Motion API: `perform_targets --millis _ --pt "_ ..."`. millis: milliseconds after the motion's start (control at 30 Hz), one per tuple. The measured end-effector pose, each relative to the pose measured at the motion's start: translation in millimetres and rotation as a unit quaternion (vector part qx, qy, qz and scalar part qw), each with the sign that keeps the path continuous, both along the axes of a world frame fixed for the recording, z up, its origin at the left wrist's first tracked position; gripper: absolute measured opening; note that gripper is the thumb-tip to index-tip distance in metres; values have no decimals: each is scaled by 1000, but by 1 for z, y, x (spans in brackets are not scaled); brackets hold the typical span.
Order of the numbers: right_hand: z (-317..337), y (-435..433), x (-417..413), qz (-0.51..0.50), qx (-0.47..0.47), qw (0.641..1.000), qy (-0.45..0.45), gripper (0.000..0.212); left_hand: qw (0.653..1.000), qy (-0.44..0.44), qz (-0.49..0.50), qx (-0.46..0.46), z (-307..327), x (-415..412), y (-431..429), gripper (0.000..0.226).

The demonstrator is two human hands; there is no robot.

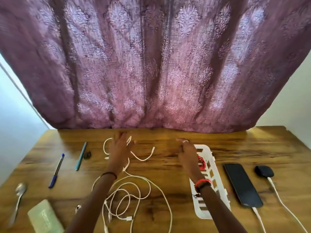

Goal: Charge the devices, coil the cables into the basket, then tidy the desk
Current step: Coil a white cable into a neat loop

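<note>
My left hand [119, 147] reaches over the far middle of the wooden desk [168, 165] with fingers spread, over a short white cable [143, 158] that loops round it; whether it touches the cable I cannot tell. My right hand [187, 153] hovers with relaxed fingers at the far end of a white slotted basket [210, 158], which holds a red coiled cable [201, 163]. A tangle of long white cables [133, 199] lies between my forearms. A black phone [241, 184] and a dark earbud case [264, 171], each with a white cable plugged in, lie on the right.
On the left lie a blue pen [56, 171], a teal pen [80, 157], a small dark object [87, 155], a spoon [19, 197], a pale green box [44, 219] and a small metal piece [77, 208]. A purple patterned curtain [151, 64] hangs behind the desk.
</note>
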State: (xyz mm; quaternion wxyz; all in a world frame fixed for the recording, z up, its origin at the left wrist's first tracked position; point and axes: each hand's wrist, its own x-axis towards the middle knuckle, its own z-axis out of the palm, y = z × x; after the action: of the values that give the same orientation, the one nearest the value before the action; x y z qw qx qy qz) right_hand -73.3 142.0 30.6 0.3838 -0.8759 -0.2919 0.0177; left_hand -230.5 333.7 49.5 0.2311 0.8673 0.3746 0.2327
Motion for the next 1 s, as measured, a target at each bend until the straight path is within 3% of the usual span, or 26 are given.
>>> perform_targets --millis 100,233,333,500,633,733,800,833,1000 --pt "2 27 -19 53 -8 999 -6 30 985 171 -10 -15 -17 -17 24 41" --pt "1 55 -45 100 -2 995 18 35 970 237 -31 49 -27 -24 30 29" --pt "-1 71 -60 141 -18 990 22 35 979 196 -21 48 -21 -22 34 27" --pt "20 93 -56 184 36 982 -31 54 992 105 -59 49 10 -10 33 24" --pt "47 118 -36 235 -13 959 -160 46 989 77 -113 53 37 7 41 22" --pt "71 127 -22 220 -34 946 -235 14 983 74 -150 76 64 21 37 21" --pt "87 129 -13 212 -28 944 -252 10 980 66 -163 92 80 27 34 21" --pt "94 130 -9 223 -31 938 -262 4 981 47 -170 82 87 29 34 21" --pt "123 122 27 175 -9 956 -235 24 980 -56 -188 -33 107 30 42 27"
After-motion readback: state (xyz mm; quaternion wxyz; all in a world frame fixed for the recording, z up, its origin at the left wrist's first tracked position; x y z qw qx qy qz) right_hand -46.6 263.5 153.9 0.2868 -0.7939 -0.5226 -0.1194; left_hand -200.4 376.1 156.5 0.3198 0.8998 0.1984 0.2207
